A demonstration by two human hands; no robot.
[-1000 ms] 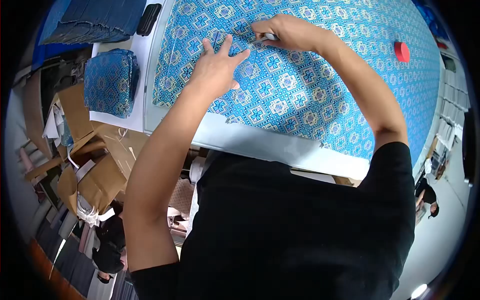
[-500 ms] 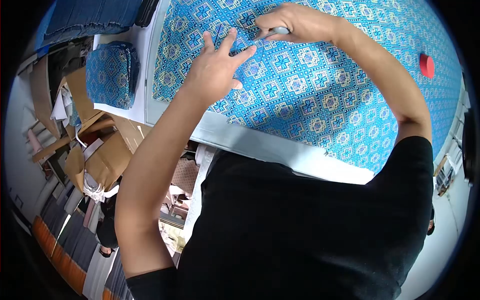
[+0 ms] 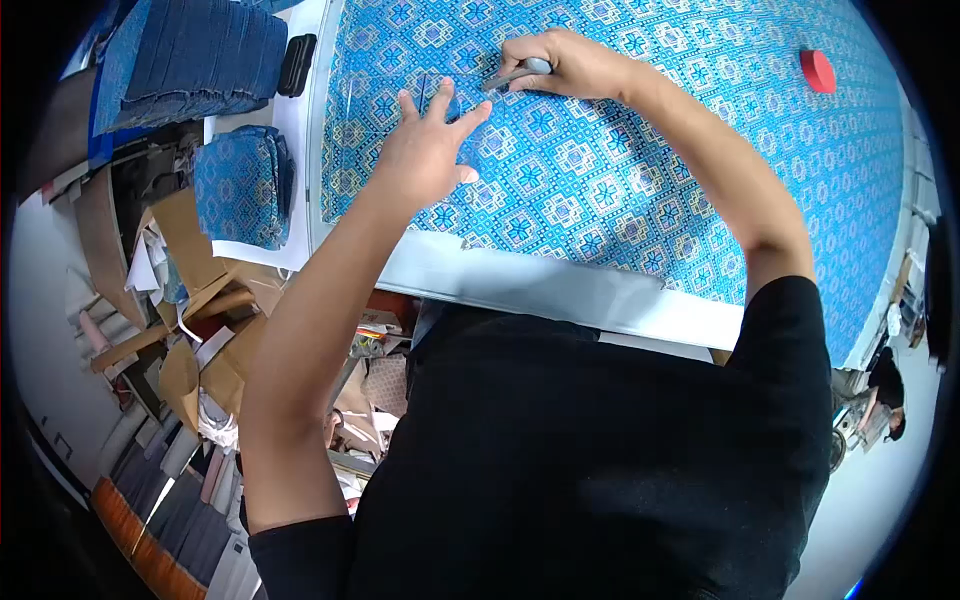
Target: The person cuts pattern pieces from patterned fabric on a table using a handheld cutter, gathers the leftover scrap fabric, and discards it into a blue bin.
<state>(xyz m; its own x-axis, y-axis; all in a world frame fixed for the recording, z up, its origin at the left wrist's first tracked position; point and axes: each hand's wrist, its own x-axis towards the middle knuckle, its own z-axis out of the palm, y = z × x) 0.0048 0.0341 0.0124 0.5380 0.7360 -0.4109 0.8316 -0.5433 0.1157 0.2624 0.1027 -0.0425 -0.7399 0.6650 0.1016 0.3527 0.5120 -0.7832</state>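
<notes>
Blue patterned fabric (image 3: 560, 210) lies spread under both my hands. My left hand (image 3: 425, 150) is laid on it with the fingers spread. Faint edges and a thin dark line by those fingers look like a clear template, though its outline is hard to make out. Just to the right, my right hand (image 3: 565, 65) is closed around a grey knife-like tool (image 3: 520, 73). Its rounded end sticks out of the fist and its thin tip points left, toward my left fingertips, at the fabric. Fingers partly hide the tool.
A round red object (image 3: 818, 72) sits on the fabric at the right. Left of it all are a stack of dark blue cloth (image 3: 205, 55), a smaller patterned stack (image 3: 240, 190) and a black object (image 3: 297, 65). Cardboard (image 3: 185, 240) lies below. Another person (image 3: 885, 390) is far right.
The view has shifted, so the stacks and the red object appear displaced. My right hand with the tool sits slightly further left; my left hand stays spread on the fabric.
</notes>
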